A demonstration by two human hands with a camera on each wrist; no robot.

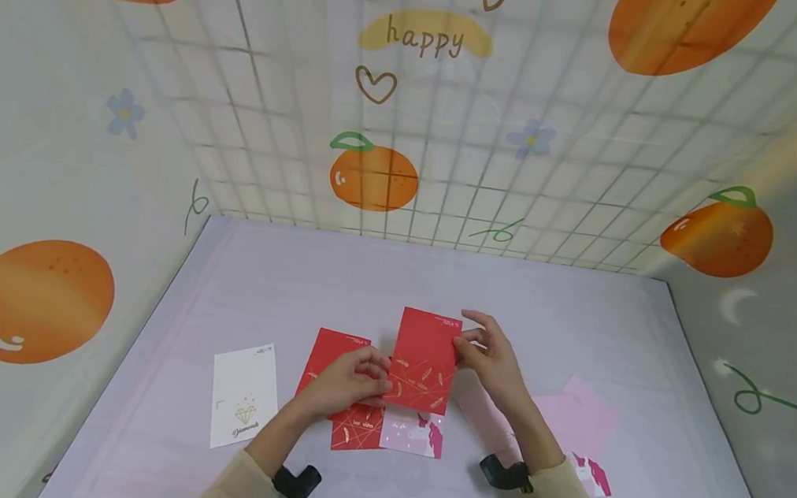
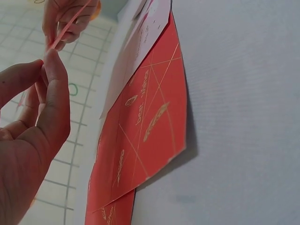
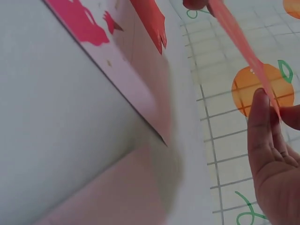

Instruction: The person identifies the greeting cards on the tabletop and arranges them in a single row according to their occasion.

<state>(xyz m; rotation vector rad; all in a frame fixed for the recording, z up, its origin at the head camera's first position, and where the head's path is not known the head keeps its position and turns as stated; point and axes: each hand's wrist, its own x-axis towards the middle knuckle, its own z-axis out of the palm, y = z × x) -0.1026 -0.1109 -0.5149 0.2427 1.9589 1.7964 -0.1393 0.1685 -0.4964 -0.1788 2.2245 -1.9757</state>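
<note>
In the head view, a red card (image 1: 425, 354) with gold leaf prints is held up above the table. My left hand (image 1: 344, 383) pinches its lower left edge between thumb and fingers, and my right hand (image 1: 498, 368) pinches its upper right edge. Seen edge-on in the right wrist view, the held card (image 3: 246, 54) is thin. Beneath lie other red cards, one marked "best wishes" (image 2: 154, 108), partly covered by my left hand and forearm. A pink-and-white card with a magenta figure (image 1: 414, 434) overlaps one of them, its top hidden by the held card.
On the left lies a white card with a gold diamond print (image 1: 243, 397). Pink papers (image 1: 579, 415) and another card with a magenta figure (image 1: 592, 475) lie at the right, partly behind my right forearm. A patterned cloth wall (image 1: 443, 142) rises behind the table (image 1: 311, 273).
</note>
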